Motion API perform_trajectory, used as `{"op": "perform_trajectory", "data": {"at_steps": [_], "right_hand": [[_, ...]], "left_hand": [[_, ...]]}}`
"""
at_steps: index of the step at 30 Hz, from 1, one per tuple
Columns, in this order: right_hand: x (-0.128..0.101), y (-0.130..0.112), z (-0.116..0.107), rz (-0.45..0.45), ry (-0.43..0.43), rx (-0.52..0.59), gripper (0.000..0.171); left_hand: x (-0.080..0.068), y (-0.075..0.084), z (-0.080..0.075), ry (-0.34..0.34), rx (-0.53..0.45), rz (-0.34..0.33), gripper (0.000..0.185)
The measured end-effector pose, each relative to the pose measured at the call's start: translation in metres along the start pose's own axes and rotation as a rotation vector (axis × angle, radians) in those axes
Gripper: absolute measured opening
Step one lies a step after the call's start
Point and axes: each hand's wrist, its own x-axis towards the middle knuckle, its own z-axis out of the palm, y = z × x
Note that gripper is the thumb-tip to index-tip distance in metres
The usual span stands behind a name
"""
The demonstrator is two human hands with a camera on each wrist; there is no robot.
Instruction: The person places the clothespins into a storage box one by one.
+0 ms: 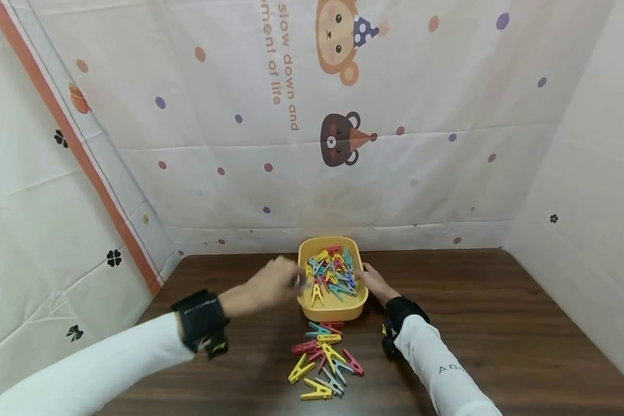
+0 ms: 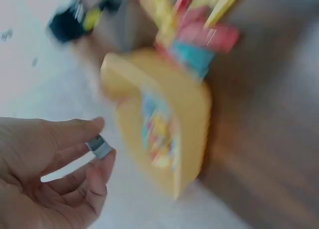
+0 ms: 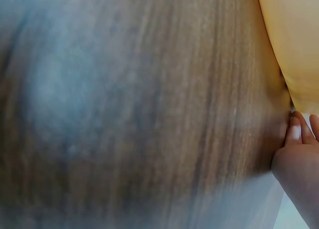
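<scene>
Both arms in white sleeves reaching forward, left hand (image 1: 270,283) pinching (fingers curled), right hand (image 1: 375,282) fingers extended

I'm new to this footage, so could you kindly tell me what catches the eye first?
A yellow tub heaped with coloured clothespins stands mid-table, with a loose pile of clothespins in front of it. The left hand pinches a small grey clip beside the tub; the right hand rests against its other side.

Dark wooden counter (image 1: 499,323) bearing a yellow tub (image 1: 334,309) of coloured pegs near its back edge and a loose heap of pegs (image 1: 325,361) just in front.
</scene>
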Motion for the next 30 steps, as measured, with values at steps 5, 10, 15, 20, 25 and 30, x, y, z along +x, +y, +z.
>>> {"op": "perform_trajectory", "data": {"at_steps": [5,10,15,20,25,30], "right_hand": [[-0.003,0.000,0.001,0.006,0.010,0.005,0.066],[-0.002,0.000,0.002,0.006,0.010,0.012,0.067],[-0.001,0.001,0.002,0.019,0.022,0.013,0.067],[0.001,-0.001,0.001,0.020,0.033,0.004,0.066],[-0.001,-0.002,0.000,0.023,0.020,0.021,0.065],[-0.003,-0.002,0.003,0.018,0.022,0.026,0.065]], "left_hand": [[0.071,-0.017,-0.012,0.204,0.314,0.042,0.015],[0.133,-0.023,-0.013,0.195,0.333,-0.071,0.023],[0.164,-0.030,0.018,-0.092,0.282,-0.255,0.025],[0.163,-0.045,0.061,-0.236,0.270,-0.368,0.034],[0.159,-0.055,0.083,-0.282,0.338,-0.412,0.029],[0.158,-0.061,0.079,-0.329,0.325,-0.395,0.030]]}}
